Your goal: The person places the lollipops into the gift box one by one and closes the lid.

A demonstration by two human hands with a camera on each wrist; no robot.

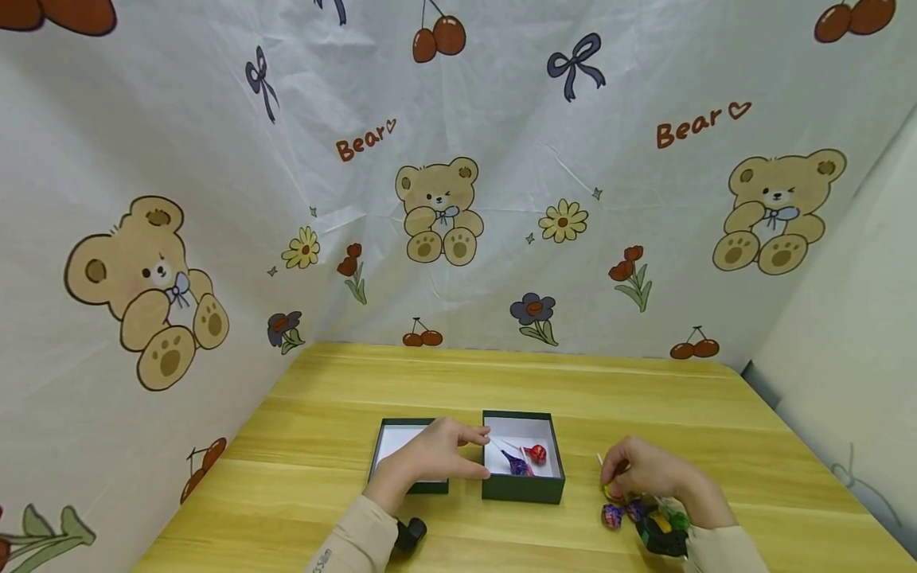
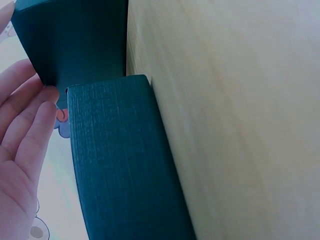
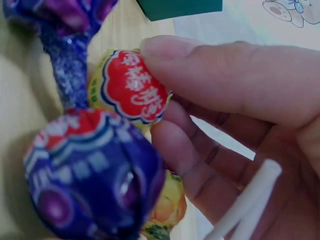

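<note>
My left hand (image 1: 447,454) has its fingers stretched out to the left side of a dark green box (image 1: 523,489) with a white inside. In the left wrist view its fingertips lie right at that box's wall (image 2: 75,45). Inside the box are a purple lollipop (image 1: 517,465), a red lollipop (image 1: 536,454) and a pink one, partly hidden. To the right of the box, my right hand (image 1: 648,469) pinches a yellow-and-red lollipop (image 3: 132,87) by its wrapped head between thumb and fingers. A purple-blue lollipop (image 3: 95,175) lies close by it.
Left of the box stands a shallower green tray (image 1: 390,439) with a white inside, partly behind my left hand. Several wrapped lollipops (image 1: 611,516) lie in a loose pile under my right hand. A bear-print curtain (image 1: 501,302) hangs behind the wooden table (image 1: 344,382).
</note>
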